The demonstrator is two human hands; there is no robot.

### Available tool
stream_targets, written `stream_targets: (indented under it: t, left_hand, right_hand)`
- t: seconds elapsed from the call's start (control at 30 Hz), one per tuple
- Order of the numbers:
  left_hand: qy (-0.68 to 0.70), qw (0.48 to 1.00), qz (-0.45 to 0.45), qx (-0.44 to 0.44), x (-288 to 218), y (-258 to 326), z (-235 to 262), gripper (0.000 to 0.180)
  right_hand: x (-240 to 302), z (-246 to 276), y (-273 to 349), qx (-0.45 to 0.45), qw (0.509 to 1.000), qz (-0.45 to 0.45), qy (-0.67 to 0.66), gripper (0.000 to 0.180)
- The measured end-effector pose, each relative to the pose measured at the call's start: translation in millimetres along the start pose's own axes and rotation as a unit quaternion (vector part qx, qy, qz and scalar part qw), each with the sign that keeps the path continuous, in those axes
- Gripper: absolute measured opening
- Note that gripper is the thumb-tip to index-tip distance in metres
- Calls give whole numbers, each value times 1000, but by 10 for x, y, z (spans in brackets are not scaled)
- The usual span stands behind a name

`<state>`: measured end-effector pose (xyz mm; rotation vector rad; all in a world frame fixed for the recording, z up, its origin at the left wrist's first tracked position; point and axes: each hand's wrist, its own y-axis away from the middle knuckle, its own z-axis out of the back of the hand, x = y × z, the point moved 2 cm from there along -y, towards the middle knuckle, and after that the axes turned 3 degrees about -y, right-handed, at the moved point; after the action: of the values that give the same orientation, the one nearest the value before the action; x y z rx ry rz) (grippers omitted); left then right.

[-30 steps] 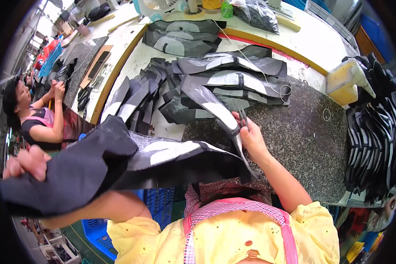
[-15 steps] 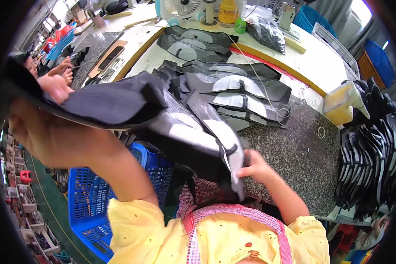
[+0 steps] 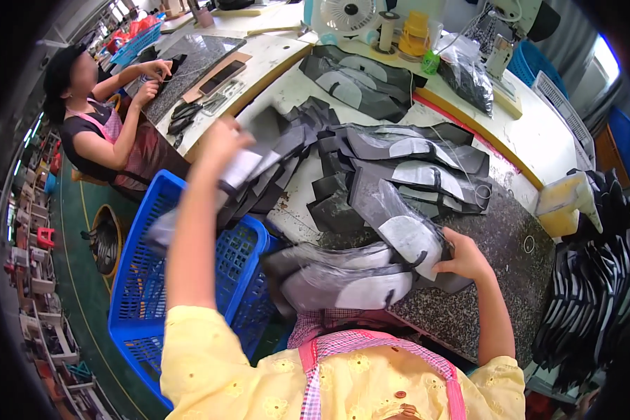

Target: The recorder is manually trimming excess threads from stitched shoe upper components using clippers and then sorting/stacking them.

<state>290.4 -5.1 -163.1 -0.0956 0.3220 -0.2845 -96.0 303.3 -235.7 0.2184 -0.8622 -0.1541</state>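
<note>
My right hand (image 3: pixel 463 257) grips the near end of a black fabric piece with a white patch (image 3: pixel 407 239), thumb on top. More such black pieces (image 3: pixel 343 283), with pale rounded patches and small dark tabs, hang over the table's near edge beside it. My left hand (image 3: pixel 224 145) is raised over the left side of the table and smeared by motion. Right by it are a blurred pale-patched piece (image 3: pixel 243 168) and a heap of black pieces (image 3: pixel 287 154); whether its fingers hold anything is unclear. Further black pieces (image 3: pixel 427 164) lie overlapped mid-table.
A blue plastic basket (image 3: pixel 147 308) stands at my left below the table edge. Another person (image 3: pixel 105 133) works at the far left. A fan (image 3: pixel 350 15), a thread spool (image 3: pixel 387 33) and a bagged dark bundle (image 3: pixel 465 77) line the back. Stacked black pieces (image 3: pixel 584 294) stand at right.
The long black piece held up by my left hand has gone from the left foreground. That hand has moved right, over the heap. Pieces near my right hand now lie flatter at the table edge.
</note>
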Motion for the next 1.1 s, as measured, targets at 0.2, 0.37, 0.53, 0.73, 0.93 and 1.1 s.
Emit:
stream_targets:
  t: [0.2,0.37,0.53,0.73,0.93,1.1]
  left_hand:
    - [-18,954,-191,-231,-794,280,225,31]
    - [121,800,-505,300,-1848,1422,-338,31]
    - [154,810,-555,107,-1780,1915,-1082,44]
    - [59,830,-534,-151,-2026,1984,-1449,37]
    - [169,898,-403,55,-2056,1772,-1928,25]
    - [212,902,-368,86,-1946,1696,-1472,30]
  right_hand:
    - [240,59,103,-52,994,53,-85,35]
    - [123,52,-28,-73,995,37,-53,47]
    - [476,71,-303,-159,986,48,10,42]
    - [721,390,-497,-52,998,42,14,27]
    - [999,795,-233,57,888,115,-441,33]
    - [1187,1088,279,33,969,130,-207,29]
